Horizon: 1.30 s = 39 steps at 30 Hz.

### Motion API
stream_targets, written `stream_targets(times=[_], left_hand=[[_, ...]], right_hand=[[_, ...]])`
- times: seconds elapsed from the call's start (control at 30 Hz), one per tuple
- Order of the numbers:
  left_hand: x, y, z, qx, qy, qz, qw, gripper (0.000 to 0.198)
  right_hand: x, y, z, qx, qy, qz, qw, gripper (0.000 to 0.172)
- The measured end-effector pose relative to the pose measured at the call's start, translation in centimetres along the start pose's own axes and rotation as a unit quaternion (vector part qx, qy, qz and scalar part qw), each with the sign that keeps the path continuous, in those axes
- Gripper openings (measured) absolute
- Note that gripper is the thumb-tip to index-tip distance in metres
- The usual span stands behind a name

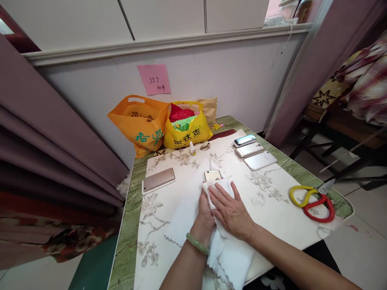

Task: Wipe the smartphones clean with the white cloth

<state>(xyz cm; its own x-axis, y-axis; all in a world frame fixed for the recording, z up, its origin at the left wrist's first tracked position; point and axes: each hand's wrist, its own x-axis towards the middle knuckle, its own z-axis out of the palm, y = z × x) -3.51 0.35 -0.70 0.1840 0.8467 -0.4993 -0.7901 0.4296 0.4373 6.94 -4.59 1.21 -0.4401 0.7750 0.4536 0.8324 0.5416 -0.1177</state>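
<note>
A gold smartphone [212,175] shows its top end above a white cloth [231,257] that covers the rest of it. My left hand [206,207], with a green bangle [197,244] on its wrist, is wrapped round the phone and cloth from the left and below. Flat across the cloth over the phone lies my right hand [234,211], its fingers stretched out and apart. The loose end of the cloth hangs down toward the table's front edge. White fabric with a zigzag edge [181,217] spreads on the table beneath my hands.
Left lies a rose-gold phone [159,179]; several more phones [250,150] line the right. Yellow-and-red scissors [314,201] sit at the right edge. A small white bottle [192,148] and glasses [205,146] stand before an orange bag [139,125] and a filled yellow bag [189,135].
</note>
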Motion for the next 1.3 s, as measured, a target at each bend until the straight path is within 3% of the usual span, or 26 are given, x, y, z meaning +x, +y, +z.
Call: stream_targets(times=[0.2,0.33,0.43,0.53,0.7,0.77,0.83,0.9,1.03,1.1,1.2,1.3], left_hand=[[-0.2,-0.1,1.4,-0.014,-0.099,-0.071,0.992,0.048],[-0.2,0.2,1.7,-0.043,-0.091,-0.049,0.994,0.049],[-0.1,0.5,1.3,-0.049,-0.1,-0.037,0.993,0.048],[0.1,0.7,0.9,-0.038,-0.11,-0.037,0.992,0.048],[0.1,0.6,1.2,-0.014,-0.105,-0.025,0.994,0.047],[-0.1,0.5,1.5,-0.018,-0.092,-0.041,0.995,0.046],[-0.4,0.5,1.5,-0.03,-0.087,-0.066,0.994,0.043],[-0.7,0.6,1.5,-0.039,-0.106,-0.103,0.988,0.043],[-0.9,0.9,1.1,-0.056,-0.135,-0.151,0.978,0.05],[-0.9,1.0,0.9,-0.059,-0.112,-0.133,0.983,0.049],[-0.7,0.7,0.7,-0.044,-0.066,-0.077,0.994,0.04],[-0.7,0.2,0.9,-0.019,-0.04,-0.019,0.999,0.029]], right_hand=[[2.5,3.3,1.3,0.01,-0.014,0.102,0.995,0.048],[1.1,4.3,2.2,0.031,-0.003,0.21,0.977,0.041],[-0.8,5.3,2.2,0.082,0.017,0.235,0.968,0.036],[-1.5,6.9,1.1,0.164,0.087,0.278,0.943,0.035],[-0.3,7.1,-1.1,0.268,0.253,0.381,0.848,0.041],[0.2,5.9,-1.4,0.306,0.231,0.357,0.852,0.043],[0.4,4.6,-1.4,0.353,0.139,0.272,0.884,0.044],[0.5,3.9,-1.4,0.359,0.092,0.219,0.903,0.046],[0.1,3.8,-1.6,0.252,0.161,0.202,0.933,0.039],[-0.4,3.6,-1.4,0.208,0.153,0.12,0.958,0.036],[-0.9,2.6,-0.7,0.166,0.082,-0.01,0.983,0.04],[-0.3,2.0,0.0,0.116,-0.002,-0.043,0.992,0.047]])
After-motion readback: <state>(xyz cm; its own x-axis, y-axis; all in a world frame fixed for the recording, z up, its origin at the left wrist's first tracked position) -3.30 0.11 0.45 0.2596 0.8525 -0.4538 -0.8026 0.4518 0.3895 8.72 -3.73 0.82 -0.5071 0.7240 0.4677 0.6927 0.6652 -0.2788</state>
